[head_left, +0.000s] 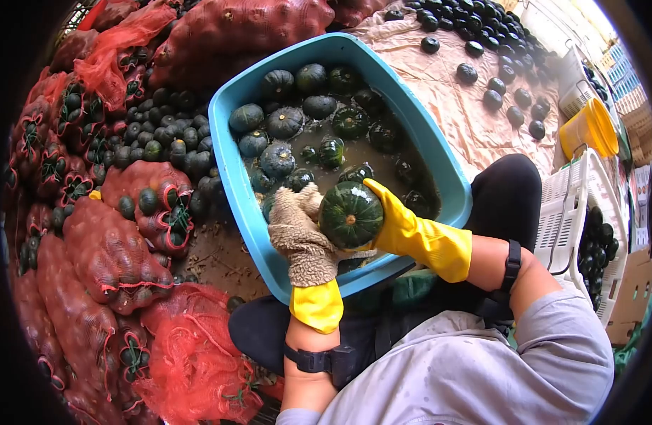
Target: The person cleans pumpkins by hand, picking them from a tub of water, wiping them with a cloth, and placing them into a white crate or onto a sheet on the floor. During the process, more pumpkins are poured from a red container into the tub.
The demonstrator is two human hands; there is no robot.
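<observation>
A round dark green squash (351, 216), wet and shiny with its stem end facing up, is held over the near side of a blue tub (234, 185). My left hand (301, 230), in a yellow glove with a beige cloth wrapped over it, presses against the squash's left side. Around its right side curves my right hand (397, 219) in a yellow rubber glove, the thumb near the top. Murky water (319, 138) fills the tub, and several green squashes (285, 122) float in it. The fingers under the cloth are hidden.
Red mesh sacks (103, 244) and loose squashes (163, 127) lie at the left. More squashes are spread on a pale sheet (425, 78) at the upper right. White crates (559, 212) and a yellow bucket (590, 129) stand at the right.
</observation>
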